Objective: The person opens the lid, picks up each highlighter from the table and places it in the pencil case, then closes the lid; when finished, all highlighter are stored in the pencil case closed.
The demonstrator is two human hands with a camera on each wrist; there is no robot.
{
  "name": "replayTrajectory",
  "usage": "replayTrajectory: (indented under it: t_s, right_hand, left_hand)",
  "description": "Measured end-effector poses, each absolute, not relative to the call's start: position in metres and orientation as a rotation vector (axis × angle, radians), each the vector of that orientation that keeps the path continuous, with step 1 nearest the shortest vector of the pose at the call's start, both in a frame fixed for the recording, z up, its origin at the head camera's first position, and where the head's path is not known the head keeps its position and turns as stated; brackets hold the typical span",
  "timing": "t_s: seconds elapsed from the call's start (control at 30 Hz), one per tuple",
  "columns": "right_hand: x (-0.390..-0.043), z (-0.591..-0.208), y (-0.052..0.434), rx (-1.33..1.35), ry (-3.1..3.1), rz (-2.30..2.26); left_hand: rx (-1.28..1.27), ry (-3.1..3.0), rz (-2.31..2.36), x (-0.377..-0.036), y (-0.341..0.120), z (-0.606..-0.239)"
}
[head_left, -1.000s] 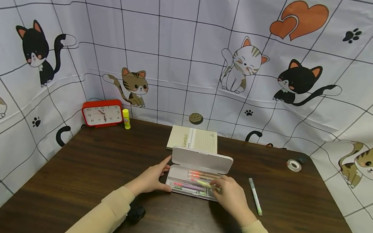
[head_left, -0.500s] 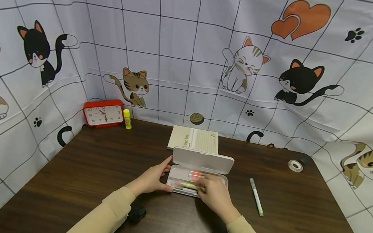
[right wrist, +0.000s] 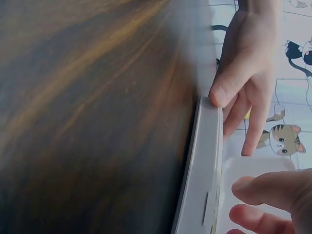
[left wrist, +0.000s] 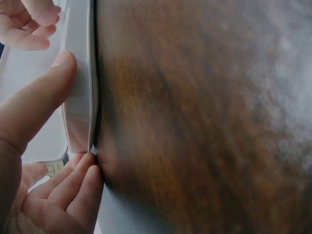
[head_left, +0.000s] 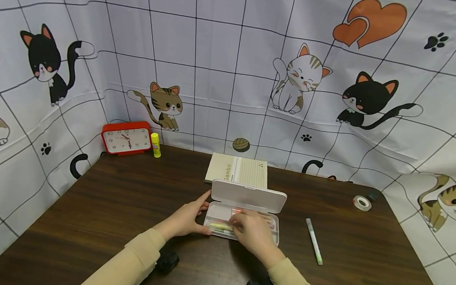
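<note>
A white pencil case (head_left: 248,197) lies on the table with its lid raised at the back. My left hand (head_left: 184,219) holds its left end; in the left wrist view, the thumb (left wrist: 53,80) presses the front wall and the fingers reach the end wall. My right hand (head_left: 253,232) is over the tray, fingertips beside a yellow pen (head_left: 219,226) lying in the front compartment. In the right wrist view, the right fingers (right wrist: 263,187) are loosely bent with nothing seen between them. Reddish pens in the rear compartment are partly covered by this hand.
A white and green pen (head_left: 314,241) lies right of the case. Behind the case is a notebook (head_left: 238,169). A red clock (head_left: 126,139) and a yellow glue stick (head_left: 155,145) stand at the back left, and a tape roll (head_left: 362,203) lies at the far right.
My right hand has moved left over the case, carrying the yellow pen into the front compartment, where the fingers appear to have let it go. My left hand has kept its place.
</note>
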State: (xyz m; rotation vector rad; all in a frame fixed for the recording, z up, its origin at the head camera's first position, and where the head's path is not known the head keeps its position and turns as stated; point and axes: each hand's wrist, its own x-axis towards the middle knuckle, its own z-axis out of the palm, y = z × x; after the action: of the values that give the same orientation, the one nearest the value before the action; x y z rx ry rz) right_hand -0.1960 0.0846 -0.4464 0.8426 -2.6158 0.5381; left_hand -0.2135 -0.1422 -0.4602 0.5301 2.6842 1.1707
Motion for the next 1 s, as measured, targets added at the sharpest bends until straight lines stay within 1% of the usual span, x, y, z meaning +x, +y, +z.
replayTrajectory:
  t_s: [0.53, 1.0]
  right_hand:
    - [-0.191, -0.434, 0.118, 0.611, -2.738, 0.601]
    - [-0.190, -0.437, 0.153, 0.481, -2.759, 0.573]
  left_hand:
    - [0.498, 2.695, 1.159, -0.213, -0.141, -0.459]
    - [0.484, 2.696, 1.156, -0.213, -0.139, -0.459]
